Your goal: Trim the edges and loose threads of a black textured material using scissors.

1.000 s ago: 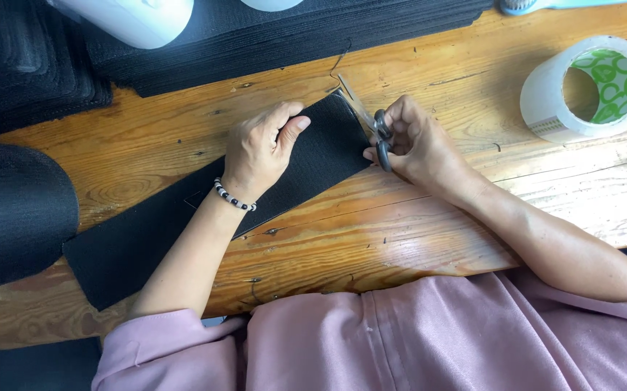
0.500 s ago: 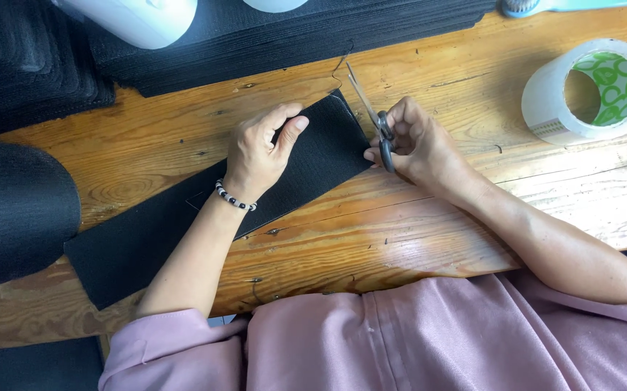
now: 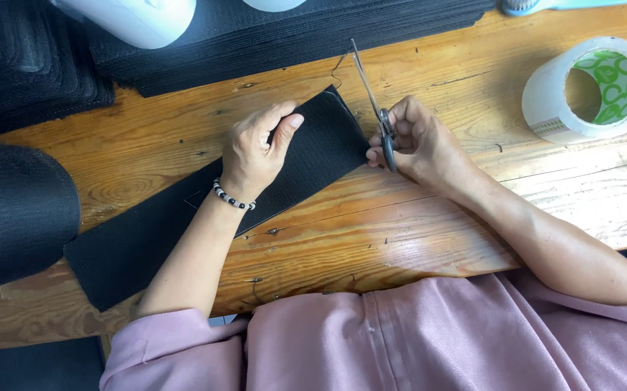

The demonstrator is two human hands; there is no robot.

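A long strip of black mesh fabric (image 3: 147,239) lies slanted across the wooden table (image 3: 429,239). My left hand (image 3: 259,148), with a bead bracelet at the wrist, presses flat on the strip near its upper right end. My right hand (image 3: 418,141) grips a pair of scissors (image 3: 371,98) by the handles, just right of the strip's end. The blades point up and away along the strip's cut edge and look nearly closed. A thin thread curls near the blade tips.
A roll of clear tape (image 3: 592,87) stands at the right. Stacks of black fabric (image 3: 270,36) fill the back, with a white rounded object (image 3: 136,18) on them. A black roll (image 3: 9,217) sits at the left edge.
The scissor blades have moved up along the strip's right end and closed further. My left hand stays pressed on the fabric.
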